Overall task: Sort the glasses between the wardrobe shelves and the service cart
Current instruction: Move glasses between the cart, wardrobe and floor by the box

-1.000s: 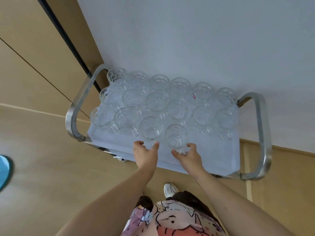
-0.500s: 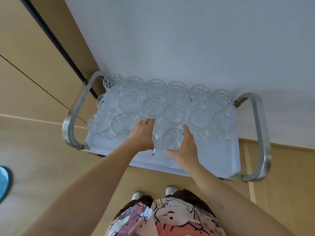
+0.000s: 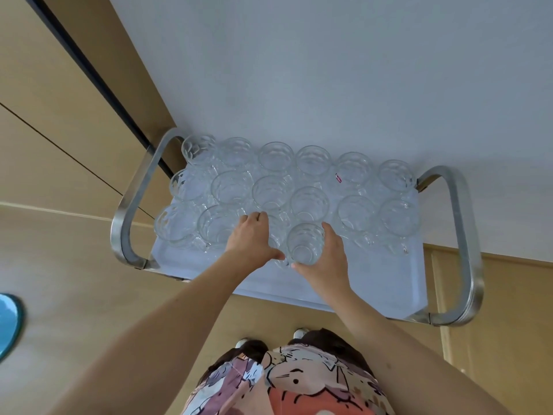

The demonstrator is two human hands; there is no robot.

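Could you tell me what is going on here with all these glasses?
A person stands at a service cart whose white tray top is packed with clear glass mugs. The right hand grips the nearest mug at the front of the group, while the left hand holds the mug beside it. Whether either mug has left the tray cannot be told.

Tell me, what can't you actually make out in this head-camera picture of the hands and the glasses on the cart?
- The glass under the left hand: the hand covers most of it, so its grip there is unclear.
- The right hand and the front glass: clear glass blurs where the fingers sit.
- The small red sticker: too small to read.
- The wardrobe shelves: outside the view.
- The blue thing: cut by the left edge.
- The cart: anything below its top is hidden.
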